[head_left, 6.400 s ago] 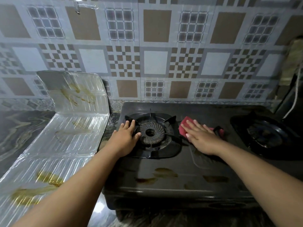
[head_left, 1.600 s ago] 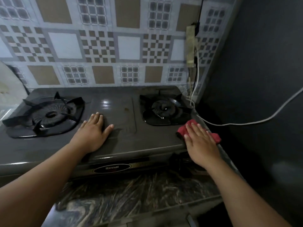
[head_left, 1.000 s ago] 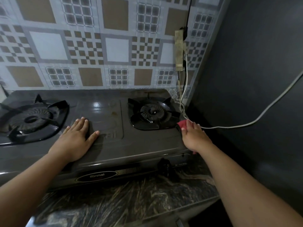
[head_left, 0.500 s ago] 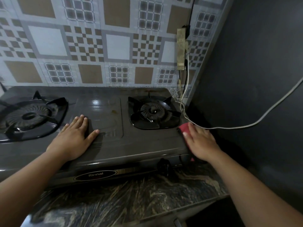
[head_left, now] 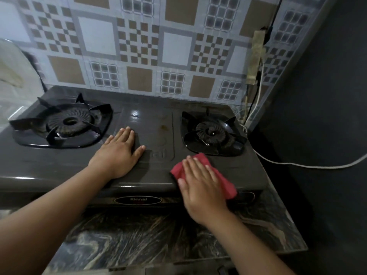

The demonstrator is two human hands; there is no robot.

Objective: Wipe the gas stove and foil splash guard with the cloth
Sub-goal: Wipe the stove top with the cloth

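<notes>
The black two-burner gas stove sits on a dark marbled counter. My right hand lies flat on a red cloth, pressing it onto the stove's front edge just below the right burner. My left hand rests flat, fingers together, on the stove's middle panel beside the left burner and holds nothing. A strip of the foil splash guard shows at the far left edge, with yellowish stains on it.
A patterned tile wall rises behind the stove. A dark wall closes the right side. A white cable runs from a taped wall fitting past the stove's right rim. The marbled counter extends in front.
My right hand has slid the red cloth left from the stove's right edge to the front area below the right burner. My left hand stays in place. The view has shifted left.
</notes>
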